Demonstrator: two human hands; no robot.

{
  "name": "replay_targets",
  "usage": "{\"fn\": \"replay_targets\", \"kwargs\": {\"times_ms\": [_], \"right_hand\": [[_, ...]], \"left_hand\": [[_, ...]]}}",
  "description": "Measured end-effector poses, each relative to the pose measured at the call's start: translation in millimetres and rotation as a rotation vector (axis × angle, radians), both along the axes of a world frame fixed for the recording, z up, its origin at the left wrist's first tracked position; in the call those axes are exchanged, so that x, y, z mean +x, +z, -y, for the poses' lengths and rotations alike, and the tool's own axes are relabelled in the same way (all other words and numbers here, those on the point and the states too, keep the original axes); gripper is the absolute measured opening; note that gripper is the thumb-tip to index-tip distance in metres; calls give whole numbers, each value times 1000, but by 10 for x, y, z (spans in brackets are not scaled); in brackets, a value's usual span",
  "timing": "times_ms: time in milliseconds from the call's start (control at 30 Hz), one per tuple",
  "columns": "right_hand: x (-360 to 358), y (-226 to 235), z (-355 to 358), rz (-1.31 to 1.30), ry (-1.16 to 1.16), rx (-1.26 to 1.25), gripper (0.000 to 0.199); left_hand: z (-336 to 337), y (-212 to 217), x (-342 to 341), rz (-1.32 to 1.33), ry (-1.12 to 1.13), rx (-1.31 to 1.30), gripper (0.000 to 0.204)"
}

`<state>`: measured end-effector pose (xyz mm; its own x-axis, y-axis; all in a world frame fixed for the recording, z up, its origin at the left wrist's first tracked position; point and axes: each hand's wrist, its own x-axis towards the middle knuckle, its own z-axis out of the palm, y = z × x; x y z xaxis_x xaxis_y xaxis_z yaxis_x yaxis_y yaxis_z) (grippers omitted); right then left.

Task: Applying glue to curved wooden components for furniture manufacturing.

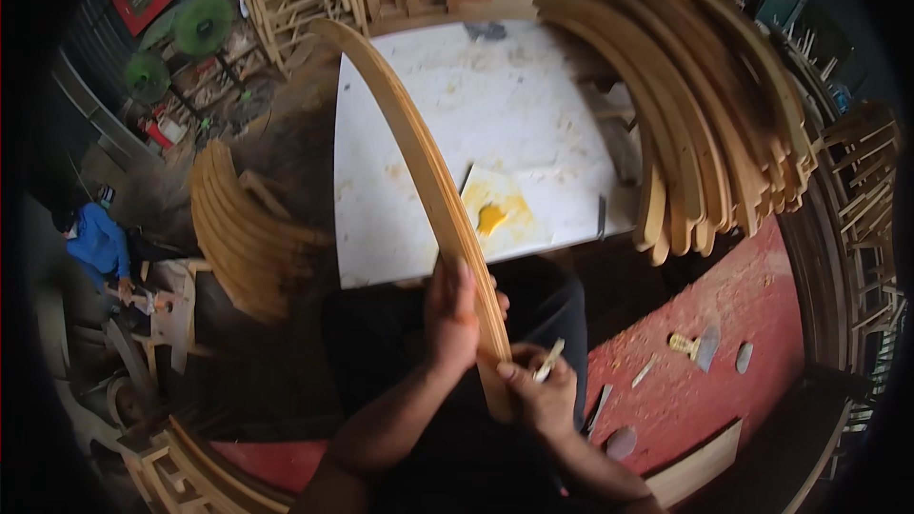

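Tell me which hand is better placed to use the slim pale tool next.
Right, most likely: the right hand holds the slim pale tool beside the near end of the curved wooden piece, while the left hand grips that piece farther up.

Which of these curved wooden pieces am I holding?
The curved piece slanting over the white tabletop, gripped by your left hand, right hand near its lower end; the others lie stacked in side piles.

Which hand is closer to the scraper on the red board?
Right: the right hand is left of the scraper; the left hand is farther left.
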<state>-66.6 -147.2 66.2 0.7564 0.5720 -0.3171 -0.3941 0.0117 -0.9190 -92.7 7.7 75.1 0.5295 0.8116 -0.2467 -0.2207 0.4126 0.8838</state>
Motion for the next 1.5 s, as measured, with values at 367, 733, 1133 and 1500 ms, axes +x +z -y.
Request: {"fn": "replay_targets", "kwargs": {"times_ms": [367,733,1133,1500], "right_hand": [[-142,-99,158,-216,176,152,21],[-201,-142,194,-104,198,76,31],[-185,-267,129,-110,173,42,38],[-207,-289,149,-78,176,28,34]], "left_hand": [[-690,-242,-728,65,-160,-143,45],[-879,-244,-833,303,-243,-279,51],[-1027,-217,-880,284,-298,-262,47],[-1570,98,-491,321,-207,-234,52]]}}
